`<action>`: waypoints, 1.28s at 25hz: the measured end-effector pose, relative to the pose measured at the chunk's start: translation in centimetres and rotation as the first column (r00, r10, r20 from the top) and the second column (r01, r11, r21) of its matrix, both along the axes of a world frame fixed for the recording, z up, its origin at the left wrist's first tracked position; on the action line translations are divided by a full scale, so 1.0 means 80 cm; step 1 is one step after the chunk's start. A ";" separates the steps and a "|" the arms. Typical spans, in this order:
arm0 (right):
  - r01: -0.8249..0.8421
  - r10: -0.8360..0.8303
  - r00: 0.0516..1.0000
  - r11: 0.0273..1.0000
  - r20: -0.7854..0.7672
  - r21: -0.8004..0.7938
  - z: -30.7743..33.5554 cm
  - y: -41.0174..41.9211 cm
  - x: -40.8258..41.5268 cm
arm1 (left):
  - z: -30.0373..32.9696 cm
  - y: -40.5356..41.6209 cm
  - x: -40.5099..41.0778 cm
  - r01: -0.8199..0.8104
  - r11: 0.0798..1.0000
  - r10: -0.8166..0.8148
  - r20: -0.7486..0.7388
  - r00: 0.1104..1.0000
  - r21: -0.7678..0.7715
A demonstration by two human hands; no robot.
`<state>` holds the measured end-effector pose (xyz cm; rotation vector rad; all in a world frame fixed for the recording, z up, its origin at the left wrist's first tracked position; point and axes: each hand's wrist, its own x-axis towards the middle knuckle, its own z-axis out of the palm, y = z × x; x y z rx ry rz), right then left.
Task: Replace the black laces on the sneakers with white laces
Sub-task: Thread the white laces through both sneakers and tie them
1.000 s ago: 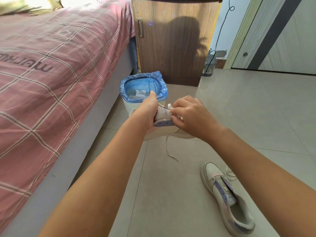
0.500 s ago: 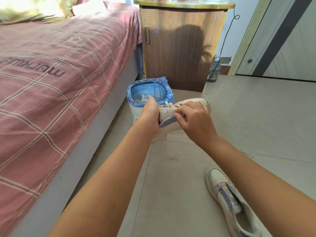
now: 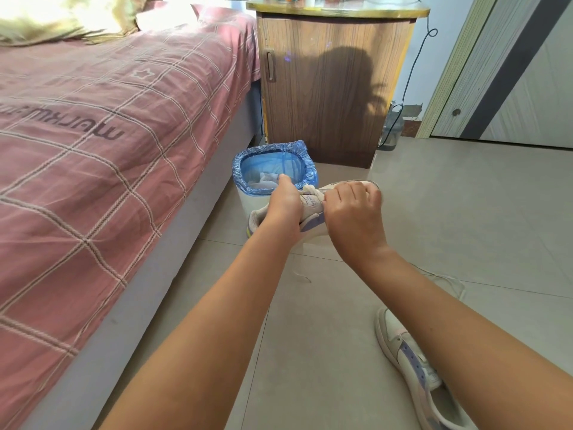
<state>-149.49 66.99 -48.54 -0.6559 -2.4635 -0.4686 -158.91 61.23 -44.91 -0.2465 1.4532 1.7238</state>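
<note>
To thread well, I should steady the sneaker point(image 3: 310, 218), held up over the floor just before the bin point(image 3: 273, 169), and draw the white lace point(image 3: 311, 190) evenly through each eyelet. My left hand point(image 3: 283, 209) curls round its collar. My right hand point(image 3: 352, 212) pinches the lace at the tongue, fingers curled. The second sneaker point(image 3: 418, 373) lies on the floor, lower right.
</note>
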 end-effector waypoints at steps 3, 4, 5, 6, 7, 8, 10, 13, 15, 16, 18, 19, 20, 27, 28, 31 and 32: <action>0.046 -0.054 0.996 0.993 -0.075 -0.110 0.000 -0.003 -0.007 | 0.000 0.000 -0.001 -0.011 1.000 0.011 0.000 1.000 0.027; -0.004 -0.014 0.992 0.989 -0.125 -0.147 -0.002 -0.001 -0.006 | 0.000 -0.001 -0.001 -0.010 0.999 0.010 -0.004 1.000 0.043; -0.077 0.043 0.985 0.974 -0.165 -0.211 -0.002 -0.001 -0.005 | 0.001 -0.002 -0.001 -0.005 0.998 0.006 -0.016 1.000 0.056; -0.156 0.104 0.977 0.945 -0.188 -0.287 -0.001 0.001 -0.003 | 0.001 -0.003 0.000 0.007 0.998 -0.005 -0.034 0.999 0.059; -0.226 0.159 0.967 0.898 -0.201 -0.378 0.002 0.004 -0.002 | 0.002 -0.005 0.001 0.019 0.998 -0.017 -0.048 0.999 0.055; -0.282 0.209 0.956 0.846 -0.205 -0.453 0.005 0.009 -0.001 | 0.003 -0.006 0.000 0.031 0.998 -0.028 -0.059 0.998 0.052; -0.346 0.270 0.938 0.781 -0.218 -0.520 0.010 0.018 0.001 | 0.003 -0.007 -0.001 0.048 0.998 -0.046 -0.055 0.997 0.040; -0.360 0.281 0.933 0.716 -0.225 -0.598 0.020 0.026 0.003 | -0.002 -0.005 -0.004 0.049 0.998 -0.048 -0.055 0.997 0.029; -0.339 0.293 0.938 0.680 -0.184 -0.650 0.025 0.030 0.004 | -0.004 -0.005 -0.004 0.042 0.999 -0.041 -0.050 0.998 0.015; -0.319 0.301 0.943 0.682 -0.144 -0.658 0.025 0.034 0.003 | -0.007 -0.004 -0.006 0.043 0.999 -0.043 -0.042 0.998 0.016; -0.314 0.326 0.941 0.731 -0.093 -0.606 0.026 0.036 0.003 | -0.008 -0.005 -0.005 0.053 0.998 -0.053 -0.002 0.999 0.041; -0.353 0.350 0.930 0.773 -0.110 -0.528 0.024 0.034 0.003 | -0.006 -0.006 -0.004 0.057 0.997 -0.058 0.018 0.998 0.052; -0.400 0.377 0.915 0.811 -0.141 -0.427 0.021 0.033 0.003 | -0.005 -0.006 -0.003 0.062 0.995 -0.065 0.034 0.997 0.077; -0.274 0.307 0.922 0.948 -0.235 0.161 -0.004 0.038 -0.002 | 0.009 -0.002 -0.005 -0.027 0.984 0.004 0.131 0.991 0.175; -0.252 0.293 0.929 0.948 -0.228 0.193 -0.007 0.039 -0.002 | 0.011 -0.001 -0.003 -0.029 0.984 0.006 0.133 0.991 0.176; -0.254 0.307 0.913 0.943 -0.268 0.215 -0.009 0.032 0.005 | 0.013 -0.002 0.002 -0.049 0.977 0.015 0.164 0.986 0.206; -0.279 0.337 0.900 0.933 -0.276 0.227 -0.009 0.029 0.008 | 0.012 -0.002 0.000 -0.074 0.969 0.032 0.178 0.984 0.236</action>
